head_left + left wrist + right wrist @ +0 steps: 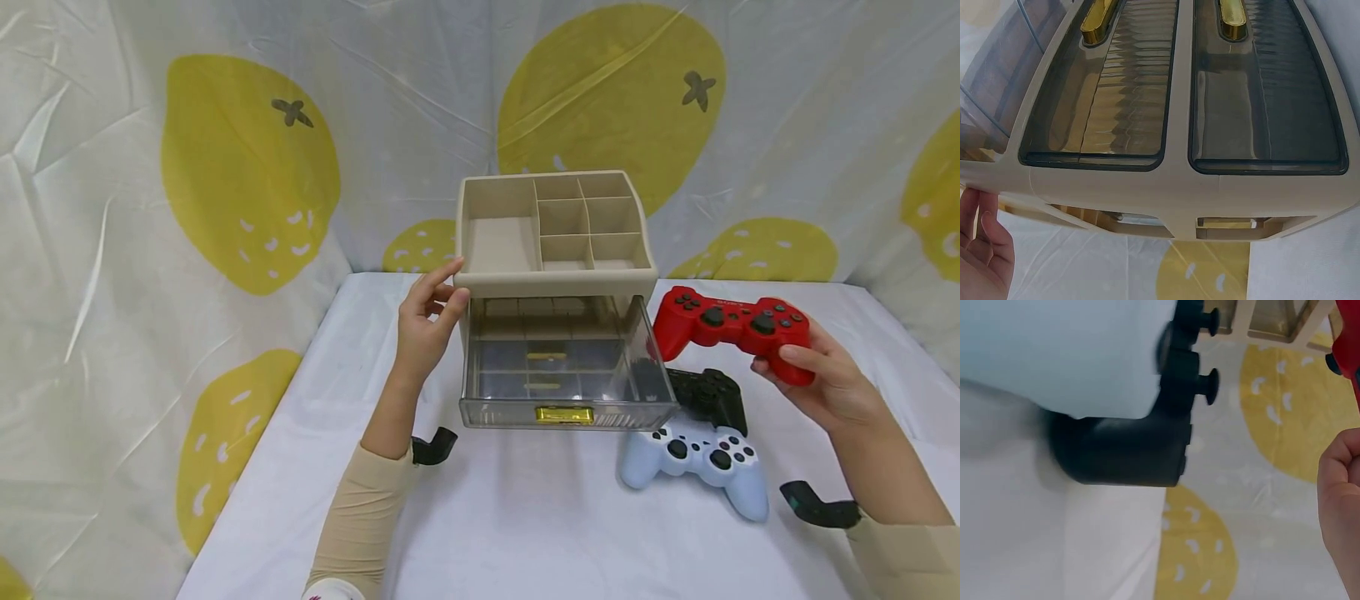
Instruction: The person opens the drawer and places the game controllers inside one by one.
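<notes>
A beige desktop organizer (558, 283) stands in the middle of the table, with a compartmented top. Its upper clear grey drawer (495, 414) with a gold handle is pulled out. My left hand (427, 325) touches the organizer's left side with the thumb and index fingertips; the fingers also show at its edge in the left wrist view. To the right of the drawer, my right hand (840, 387) grips a red game controller (738, 325) by its right grip, above the table. A black game controller (712, 396) lies below it, partly hidden behind a light blue game controller (697, 471).
White cloth covers the table (525, 525). A curtain (420, 108) with yellow lemon prints hangs behind and at the sides. Black wrist mounts (433, 447) sit at both sleeves. Lower drawers with gold handles (1233, 19) show in the left wrist view.
</notes>
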A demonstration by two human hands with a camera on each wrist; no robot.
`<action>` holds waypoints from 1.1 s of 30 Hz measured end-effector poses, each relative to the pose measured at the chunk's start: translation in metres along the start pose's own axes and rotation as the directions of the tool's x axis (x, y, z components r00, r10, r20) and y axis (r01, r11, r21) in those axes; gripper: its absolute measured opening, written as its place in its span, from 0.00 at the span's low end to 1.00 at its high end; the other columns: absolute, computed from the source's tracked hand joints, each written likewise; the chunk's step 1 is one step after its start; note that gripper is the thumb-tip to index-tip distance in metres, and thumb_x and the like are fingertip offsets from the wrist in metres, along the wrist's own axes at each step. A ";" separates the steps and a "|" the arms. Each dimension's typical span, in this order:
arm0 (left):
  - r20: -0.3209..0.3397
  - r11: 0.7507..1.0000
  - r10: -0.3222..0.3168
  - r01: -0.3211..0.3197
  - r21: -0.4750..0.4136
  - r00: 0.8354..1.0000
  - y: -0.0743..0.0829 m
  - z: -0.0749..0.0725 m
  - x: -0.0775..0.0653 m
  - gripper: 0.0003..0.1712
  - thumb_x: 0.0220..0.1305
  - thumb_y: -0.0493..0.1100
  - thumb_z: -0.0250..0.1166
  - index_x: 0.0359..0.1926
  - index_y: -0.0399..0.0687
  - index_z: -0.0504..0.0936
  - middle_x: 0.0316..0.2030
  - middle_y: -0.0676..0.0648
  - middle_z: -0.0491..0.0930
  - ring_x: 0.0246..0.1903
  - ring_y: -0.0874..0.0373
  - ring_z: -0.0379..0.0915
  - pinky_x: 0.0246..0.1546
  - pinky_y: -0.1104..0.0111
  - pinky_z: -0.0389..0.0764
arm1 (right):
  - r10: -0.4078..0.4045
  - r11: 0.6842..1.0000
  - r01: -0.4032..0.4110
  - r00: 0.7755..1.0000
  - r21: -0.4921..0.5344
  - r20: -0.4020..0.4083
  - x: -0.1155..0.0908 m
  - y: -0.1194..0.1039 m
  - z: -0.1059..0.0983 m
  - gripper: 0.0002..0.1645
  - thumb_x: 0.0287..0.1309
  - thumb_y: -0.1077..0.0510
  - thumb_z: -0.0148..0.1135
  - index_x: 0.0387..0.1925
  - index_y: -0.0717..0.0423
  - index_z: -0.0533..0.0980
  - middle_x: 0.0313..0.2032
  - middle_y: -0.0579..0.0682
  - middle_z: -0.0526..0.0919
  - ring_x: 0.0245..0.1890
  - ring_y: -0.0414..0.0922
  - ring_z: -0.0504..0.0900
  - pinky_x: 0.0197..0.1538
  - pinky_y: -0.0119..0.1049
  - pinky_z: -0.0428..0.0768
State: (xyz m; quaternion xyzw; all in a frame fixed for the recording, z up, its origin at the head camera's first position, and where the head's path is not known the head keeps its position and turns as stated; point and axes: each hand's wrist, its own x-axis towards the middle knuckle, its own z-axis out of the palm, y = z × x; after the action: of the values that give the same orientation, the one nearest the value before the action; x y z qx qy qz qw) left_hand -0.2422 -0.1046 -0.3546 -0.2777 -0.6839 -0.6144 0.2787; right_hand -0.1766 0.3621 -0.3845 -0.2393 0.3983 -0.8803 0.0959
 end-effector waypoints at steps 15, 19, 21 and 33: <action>0.001 1.000 -0.001 0.001 0.005 1.000 0.001 0.000 0.001 0.38 0.64 0.64 0.62 0.58 0.34 0.77 0.38 0.35 0.77 0.33 0.63 0.74 0.32 0.69 0.72 | -0.042 0.998 0.039 0.996 0.040 0.077 0.002 -0.014 0.016 0.28 0.67 0.73 0.33 0.67 0.65 0.58 0.58 0.60 0.69 0.44 0.57 0.81 0.46 0.42 0.82; 0.002 1.000 -0.003 0.003 0.004 1.000 0.000 0.000 0.000 0.39 0.64 0.64 0.62 0.58 0.34 0.77 0.37 0.36 0.77 0.33 0.63 0.75 0.32 0.69 0.72 | -0.060 0.994 0.050 0.991 0.093 0.118 0.003 -0.016 0.021 0.28 0.66 0.72 0.34 0.68 0.66 0.57 0.59 0.62 0.67 0.47 0.57 0.79 0.46 0.42 0.82; 0.003 1.000 -0.002 0.002 0.004 1.000 0.000 0.000 0.000 0.38 0.64 0.64 0.62 0.58 0.34 0.77 0.38 0.35 0.77 0.32 0.63 0.74 0.32 0.69 0.72 | -0.066 0.991 0.049 0.989 0.126 0.134 0.004 -0.017 0.023 0.29 0.65 0.71 0.35 0.68 0.66 0.56 0.60 0.62 0.66 0.48 0.57 0.78 0.46 0.43 0.82; 0.003 1.000 -0.001 0.001 0.009 1.000 0.001 -0.001 0.000 0.37 0.64 0.63 0.63 0.58 0.35 0.77 0.39 0.46 0.78 0.33 0.63 0.75 0.32 0.68 0.72 | -0.065 0.982 0.015 0.963 0.190 0.261 0.012 -0.016 0.046 0.31 0.64 0.70 0.32 0.69 0.67 0.52 0.61 0.66 0.64 0.43 0.59 0.80 0.51 0.47 0.79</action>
State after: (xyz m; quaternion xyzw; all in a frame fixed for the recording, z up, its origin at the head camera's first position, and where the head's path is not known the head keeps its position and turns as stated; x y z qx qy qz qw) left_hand -0.2416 -0.1052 -0.3539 -0.2770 -0.6871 -0.6112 0.2784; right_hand -0.1640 0.3380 -0.3424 -0.3535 0.2928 -0.8753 0.1525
